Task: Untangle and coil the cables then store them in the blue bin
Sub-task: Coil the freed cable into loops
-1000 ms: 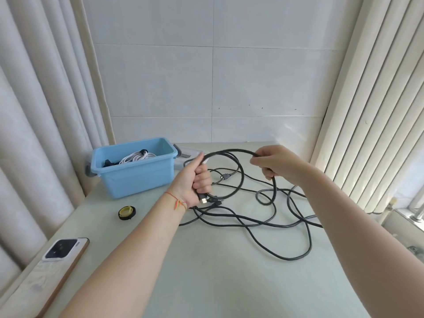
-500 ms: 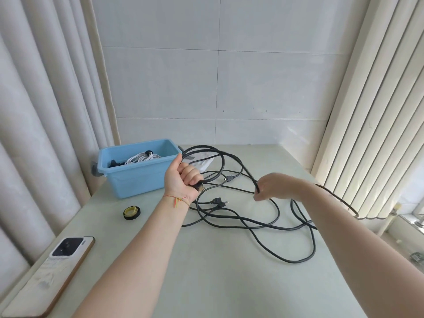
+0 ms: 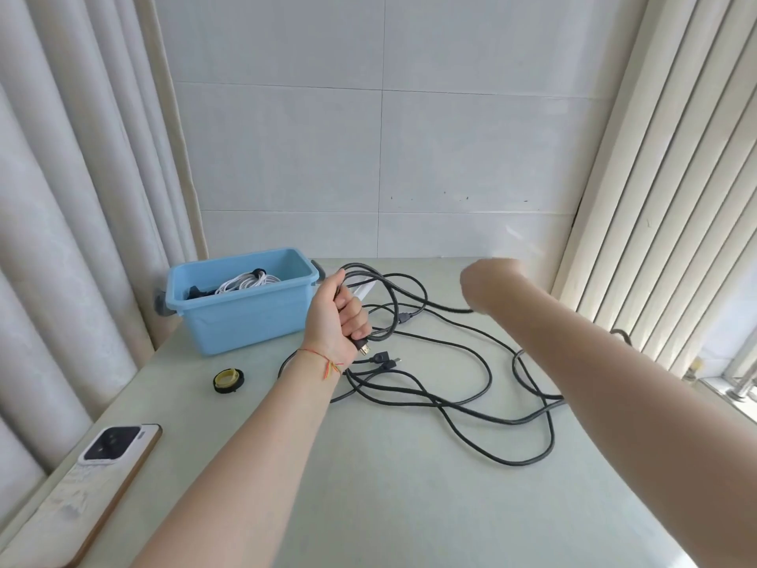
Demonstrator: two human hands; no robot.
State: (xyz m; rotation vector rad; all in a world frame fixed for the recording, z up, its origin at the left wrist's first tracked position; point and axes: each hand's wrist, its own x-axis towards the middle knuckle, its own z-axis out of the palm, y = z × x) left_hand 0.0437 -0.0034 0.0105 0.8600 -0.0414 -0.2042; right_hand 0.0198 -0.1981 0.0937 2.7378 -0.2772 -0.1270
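Two hands work above the surface (image 3: pixel 409 506): the left hand (image 3: pixel 338 317) grips gathered loops of black cable (image 3: pixel 450 397) beside the blue bin (image 3: pixel 245 317); the right hand (image 3: pixel 491 284), blurred, seems curled around the cable farther along, though its grip is unclear.

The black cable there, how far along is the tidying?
Done: a coiled white cable already lies in the blue bin. In hand: the left hand grips a few loops of the black cable, and the blurred right hand seems to hold a strand. Left: most of it sprawls loose on the table.
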